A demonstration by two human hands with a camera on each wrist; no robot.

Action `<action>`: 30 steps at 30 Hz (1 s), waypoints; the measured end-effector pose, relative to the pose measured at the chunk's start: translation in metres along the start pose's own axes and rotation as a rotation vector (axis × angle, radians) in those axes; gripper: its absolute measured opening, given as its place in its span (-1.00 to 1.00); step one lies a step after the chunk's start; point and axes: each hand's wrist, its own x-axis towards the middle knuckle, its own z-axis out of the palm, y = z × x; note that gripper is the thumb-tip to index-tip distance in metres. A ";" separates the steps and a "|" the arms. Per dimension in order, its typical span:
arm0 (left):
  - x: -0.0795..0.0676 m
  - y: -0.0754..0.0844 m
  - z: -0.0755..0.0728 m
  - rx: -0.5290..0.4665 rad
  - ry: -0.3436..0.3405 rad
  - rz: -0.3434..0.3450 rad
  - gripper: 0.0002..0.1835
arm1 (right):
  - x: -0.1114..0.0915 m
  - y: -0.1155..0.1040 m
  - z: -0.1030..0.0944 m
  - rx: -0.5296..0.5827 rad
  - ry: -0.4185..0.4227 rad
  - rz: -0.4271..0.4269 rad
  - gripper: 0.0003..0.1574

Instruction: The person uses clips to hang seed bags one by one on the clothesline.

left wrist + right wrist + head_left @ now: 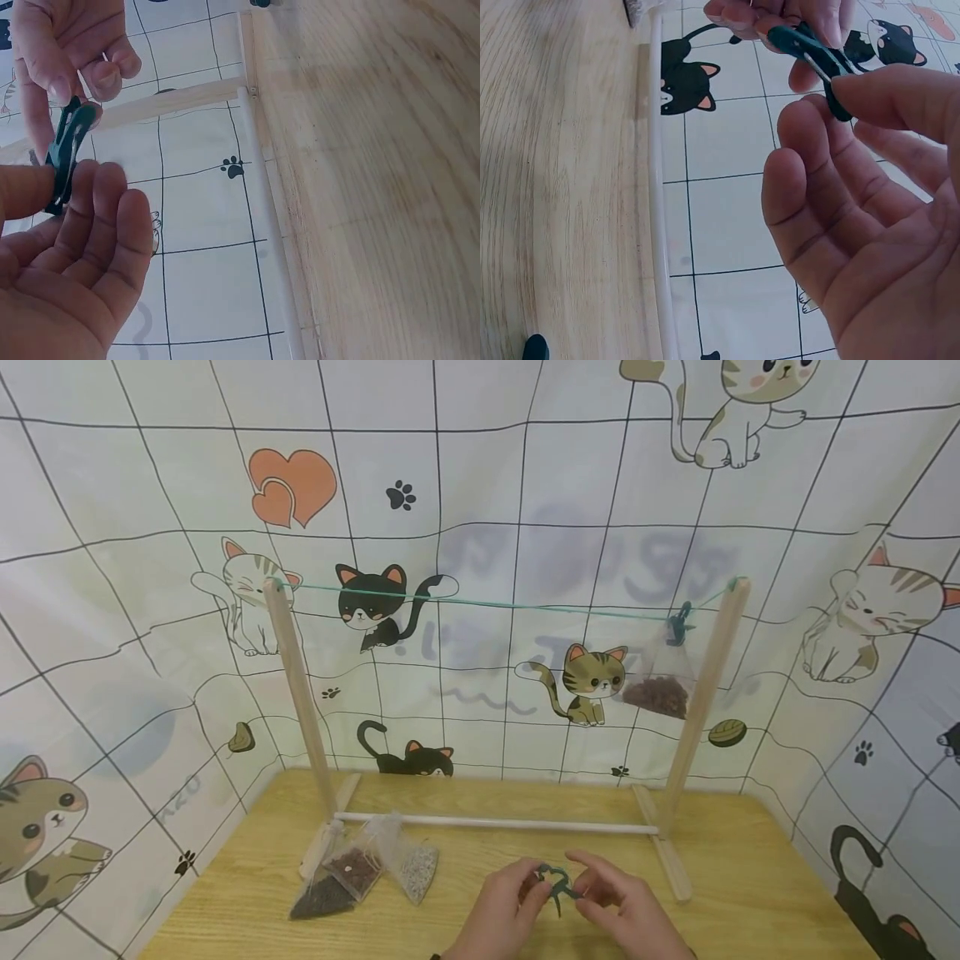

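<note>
In the head view, your left hand [506, 906] is pinching a dark green clip [558, 885] between thumb and finger, and your right hand [622, 902] is pinching its other end; your remaining fingers are curving loosely. The clip is staying between your hands, over the wood-grained table [420, 935]. Leftward, three gauzy bags [355, 871] of dark, reddish-brown and pale speckled contents are lying together. A thin green line [480, 603] is stretching between pale wooden posts [302, 693], a second clip [678, 625] holding a sheer, reddish-filled bag [660, 696].
</note>
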 end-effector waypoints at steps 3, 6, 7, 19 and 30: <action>0.000 -0.001 0.001 -0.052 0.001 0.003 -0.72 | 0.000 -0.002 0.002 -0.002 0.017 -0.037 -0.49; -0.001 -0.002 0.001 -0.114 -0.003 -0.010 -0.76 | 0.000 -0.002 0.005 -0.012 0.050 -0.093 -0.61; -0.001 -0.002 0.001 -0.139 -0.004 -0.022 -0.79 | 0.001 -0.002 0.007 -0.018 0.066 -0.112 -0.65; -0.002 0.005 0.004 -0.414 0.071 -0.276 -0.87 | 0.003 0.002 0.018 -0.113 0.123 -0.258 -0.43; -0.004 0.006 -0.003 -0.307 -0.010 -0.319 -0.75 | 0.003 -0.005 0.025 -0.159 0.295 -0.253 -0.43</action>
